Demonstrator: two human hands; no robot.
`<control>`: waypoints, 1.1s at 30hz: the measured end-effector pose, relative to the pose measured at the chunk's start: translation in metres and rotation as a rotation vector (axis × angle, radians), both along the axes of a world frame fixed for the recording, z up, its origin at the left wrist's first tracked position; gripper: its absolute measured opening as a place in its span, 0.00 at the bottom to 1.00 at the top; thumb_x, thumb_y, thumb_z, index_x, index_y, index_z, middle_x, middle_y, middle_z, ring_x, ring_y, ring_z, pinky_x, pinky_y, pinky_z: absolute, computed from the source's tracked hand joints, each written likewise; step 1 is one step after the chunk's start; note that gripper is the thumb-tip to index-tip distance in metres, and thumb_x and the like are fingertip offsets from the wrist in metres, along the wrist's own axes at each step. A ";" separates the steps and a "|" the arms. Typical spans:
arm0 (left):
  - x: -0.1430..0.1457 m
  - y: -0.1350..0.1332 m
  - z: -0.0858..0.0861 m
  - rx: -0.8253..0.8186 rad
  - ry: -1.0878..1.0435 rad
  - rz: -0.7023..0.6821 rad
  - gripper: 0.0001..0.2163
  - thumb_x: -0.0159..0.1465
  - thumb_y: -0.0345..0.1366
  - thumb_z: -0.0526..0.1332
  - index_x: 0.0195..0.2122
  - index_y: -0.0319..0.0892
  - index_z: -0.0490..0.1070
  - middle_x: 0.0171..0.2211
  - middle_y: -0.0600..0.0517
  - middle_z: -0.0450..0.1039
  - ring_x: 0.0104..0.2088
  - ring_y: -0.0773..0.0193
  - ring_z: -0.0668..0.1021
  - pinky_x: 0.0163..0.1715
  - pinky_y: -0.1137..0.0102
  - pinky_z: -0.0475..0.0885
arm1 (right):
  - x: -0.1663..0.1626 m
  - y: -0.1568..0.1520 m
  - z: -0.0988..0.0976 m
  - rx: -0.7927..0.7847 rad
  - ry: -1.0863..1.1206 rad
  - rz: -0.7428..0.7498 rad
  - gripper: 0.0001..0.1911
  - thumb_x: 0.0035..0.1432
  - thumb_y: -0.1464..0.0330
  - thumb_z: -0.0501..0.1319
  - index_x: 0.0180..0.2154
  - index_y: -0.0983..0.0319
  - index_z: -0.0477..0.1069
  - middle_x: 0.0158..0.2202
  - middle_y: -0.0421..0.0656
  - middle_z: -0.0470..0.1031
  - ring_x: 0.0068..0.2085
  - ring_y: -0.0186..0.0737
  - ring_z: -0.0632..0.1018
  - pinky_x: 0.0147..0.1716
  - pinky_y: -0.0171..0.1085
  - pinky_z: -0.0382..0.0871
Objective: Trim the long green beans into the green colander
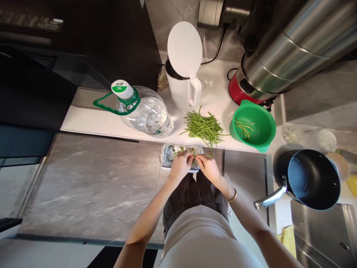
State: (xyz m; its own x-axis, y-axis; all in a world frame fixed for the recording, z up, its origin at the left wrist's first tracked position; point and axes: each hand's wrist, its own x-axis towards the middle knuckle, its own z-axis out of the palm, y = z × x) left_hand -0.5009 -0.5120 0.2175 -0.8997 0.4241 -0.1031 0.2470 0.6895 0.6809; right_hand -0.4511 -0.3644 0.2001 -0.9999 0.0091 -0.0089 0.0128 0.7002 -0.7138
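Observation:
My left hand (180, 164) and my right hand (208, 166) meet over a clear plastic tray (166, 156) held at the counter's front edge. Both hands pinch a thin green stem (192, 152) between the fingertips. Scraps lie in the tray. Just beyond, a pile of green stems (204, 127) lies on the white counter (92, 121). A green colander (255, 125) to its right holds a few stems. A gold bangle sits on my right wrist.
A large water bottle (142, 111) lies on its side at left. A white kettle (184, 80) stands open behind the pile. A steel and red appliance (267, 70) stands at back right. A dark pan (309, 178) sits beside the sink (323, 238).

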 end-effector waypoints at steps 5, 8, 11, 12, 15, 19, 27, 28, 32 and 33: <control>-0.007 -0.014 -0.002 0.429 -0.538 0.112 0.08 0.58 0.39 0.62 0.31 0.39 0.73 0.27 0.51 0.74 0.28 0.66 0.74 0.31 0.71 0.67 | -0.002 0.012 0.009 -0.176 0.025 0.060 0.09 0.59 0.67 0.58 0.38 0.58 0.76 0.34 0.43 0.79 0.33 0.39 0.79 0.36 0.35 0.72; -0.007 -0.019 0.000 0.689 -0.878 0.153 0.13 0.53 0.42 0.67 0.33 0.38 0.74 0.27 0.52 0.74 0.27 0.68 0.73 0.31 0.72 0.66 | -0.001 0.014 0.013 -0.322 0.028 0.038 0.08 0.58 0.65 0.60 0.37 0.58 0.76 0.31 0.41 0.79 0.31 0.37 0.79 0.33 0.34 0.73; -0.004 -0.020 0.004 0.837 -1.051 0.146 0.14 0.50 0.41 0.69 0.33 0.37 0.75 0.26 0.53 0.73 0.27 0.69 0.72 0.31 0.73 0.65 | 0.002 0.013 0.014 -0.469 -0.019 0.025 0.08 0.57 0.65 0.60 0.36 0.58 0.77 0.29 0.40 0.78 0.28 0.35 0.78 0.30 0.33 0.73; -0.003 -0.020 0.005 0.856 -1.072 0.132 0.13 0.50 0.40 0.69 0.33 0.37 0.75 0.26 0.53 0.73 0.27 0.70 0.72 0.31 0.73 0.65 | 0.003 0.012 0.014 -0.519 -0.044 0.019 0.08 0.57 0.64 0.61 0.36 0.58 0.77 0.28 0.40 0.78 0.27 0.35 0.78 0.30 0.33 0.73; -0.002 -0.019 0.004 0.855 -1.072 0.093 0.13 0.52 0.41 0.68 0.33 0.37 0.75 0.26 0.53 0.72 0.27 0.70 0.71 0.31 0.74 0.64 | 0.005 0.009 0.014 -0.671 -0.125 -0.037 0.07 0.55 0.64 0.63 0.34 0.59 0.77 0.26 0.40 0.77 0.26 0.36 0.78 0.29 0.34 0.74; -0.004 -0.017 0.002 0.834 -1.001 0.085 0.12 0.54 0.42 0.66 0.31 0.36 0.73 0.26 0.53 0.71 0.28 0.69 0.71 0.32 0.73 0.64 | 0.005 0.003 0.012 -0.833 -0.174 -0.177 0.06 0.51 0.64 0.65 0.31 0.60 0.76 0.23 0.39 0.77 0.24 0.35 0.77 0.27 0.34 0.74; -0.007 -0.012 0.009 0.747 -0.906 0.115 0.13 0.53 0.44 0.65 0.28 0.38 0.71 0.23 0.56 0.68 0.27 0.69 0.70 0.31 0.73 0.64 | 0.003 -0.011 0.002 -1.069 -0.115 -0.465 0.10 0.48 0.62 0.67 0.32 0.60 0.73 0.22 0.37 0.74 0.22 0.31 0.73 0.26 0.33 0.72; -0.006 -0.012 0.008 0.724 -0.892 0.126 0.13 0.53 0.44 0.65 0.28 0.38 0.71 0.23 0.56 0.68 0.26 0.69 0.70 0.31 0.73 0.64 | 0.001 -0.009 0.001 -1.102 -0.088 -0.503 0.10 0.49 0.61 0.66 0.32 0.60 0.72 0.24 0.37 0.75 0.23 0.30 0.73 0.26 0.32 0.72; -0.001 -0.020 -0.004 0.642 -0.843 0.162 0.14 0.53 0.46 0.64 0.29 0.39 0.70 0.22 0.56 0.67 0.25 0.69 0.70 0.29 0.73 0.63 | -0.011 0.009 -0.003 -1.140 0.012 -0.631 0.10 0.50 0.61 0.65 0.32 0.59 0.70 0.32 0.40 0.75 0.29 0.31 0.75 0.30 0.31 0.72; 0.001 -0.024 -0.008 0.625 -0.829 0.173 0.14 0.54 0.46 0.64 0.29 0.39 0.70 0.22 0.56 0.68 0.25 0.69 0.70 0.28 0.73 0.63 | -0.015 0.016 -0.004 -1.131 0.035 -0.661 0.11 0.50 0.60 0.65 0.32 0.59 0.70 0.32 0.41 0.75 0.31 0.31 0.75 0.30 0.32 0.72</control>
